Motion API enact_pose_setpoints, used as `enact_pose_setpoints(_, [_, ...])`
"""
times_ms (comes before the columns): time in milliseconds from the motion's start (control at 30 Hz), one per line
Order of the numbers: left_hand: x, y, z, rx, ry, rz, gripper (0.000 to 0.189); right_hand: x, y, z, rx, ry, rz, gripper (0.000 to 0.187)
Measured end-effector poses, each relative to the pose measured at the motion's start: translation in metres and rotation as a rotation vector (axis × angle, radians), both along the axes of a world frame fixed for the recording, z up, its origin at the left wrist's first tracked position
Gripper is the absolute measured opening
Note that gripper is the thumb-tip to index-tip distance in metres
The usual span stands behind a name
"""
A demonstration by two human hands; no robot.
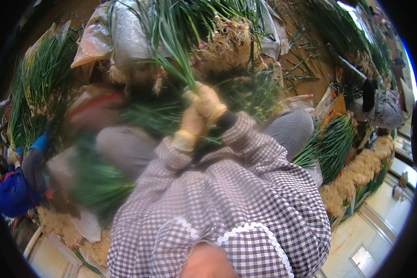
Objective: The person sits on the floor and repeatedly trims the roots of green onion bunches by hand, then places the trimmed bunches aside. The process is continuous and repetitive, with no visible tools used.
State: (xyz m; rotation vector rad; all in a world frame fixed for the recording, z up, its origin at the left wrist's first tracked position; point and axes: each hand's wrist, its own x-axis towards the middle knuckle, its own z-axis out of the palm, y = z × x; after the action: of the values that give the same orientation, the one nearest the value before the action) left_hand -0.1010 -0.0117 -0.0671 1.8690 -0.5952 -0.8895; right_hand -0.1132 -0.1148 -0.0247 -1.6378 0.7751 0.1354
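Observation:
Both my hands wear pale yellowish gloves and meet in front of my lap. My left hand [190,127] is closed just below my right hand [208,102]; which of them bears the grip is partly hidden. Long green stalks of young garlic [182,66] rise out of the two fists, and their lower ends are hidden by the gloves. Beyond the hands, a heap of garlic plants with pinkish bulbs and pale roots [229,43] lies over a silvery plastic-wrapped bundle [130,33]. Loose green leaves [153,118] lie between my knees, blurred.
Bundles of green stalks stand at the left [43,73] and right [333,146]. Rows of root ends [358,165] line the right side. A person in blue [19,191] works at far left; another in a checked garment [385,109] sits at far right.

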Motion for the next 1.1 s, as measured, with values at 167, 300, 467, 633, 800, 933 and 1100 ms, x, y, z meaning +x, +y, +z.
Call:
enact_pose_setpoints(167, [-0.023, -0.013, 0.01, -0.27, -0.172, -0.226, 0.02, -0.028, -0.085, 0.034, 0.292, -0.213, -0.265, 0.022])
enact_pose_setpoints(300, [-0.021, -0.025, 0.009, -0.283, -0.236, -0.516, 0.021, -0.095, -0.199, 0.121, -0.434, -0.335, 0.023, 0.018])
enact_pose_setpoints(467, [0.029, -0.036, -0.014, 0.56, -0.387, -0.858, 0.027, -0.22, -0.259, 0.175, -0.193, -0.466, -0.454, 0.029])
enact_pose_setpoints(633, [0.053, -0.084, -0.088, 0.241, -0.754, -0.469, 0.036, -0.358, -0.212, 0.122, -0.373, -0.398, -1.055, 0.026])
enact_pose_setpoints(800, [0.043, -0.089, -0.139, 0.57, -0.82, -0.781, 0.034, -0.494, -0.16, 0.105, -0.548, -0.123, -1.334, 0.026])
enact_pose_setpoints(933, [0.058, -0.081, -0.133, 0.542, -0.703, -0.824, 0.041, -0.551, -0.134, 0.082, -0.463, -0.099, -1.524, 0.026])
enact_pose_setpoints(1100, [0.071, -0.089, -0.136, 0.264, -0.82, -0.724, 0.025, -0.59, -0.118, -0.001, -0.501, 0.114, -1.62, 0.021])
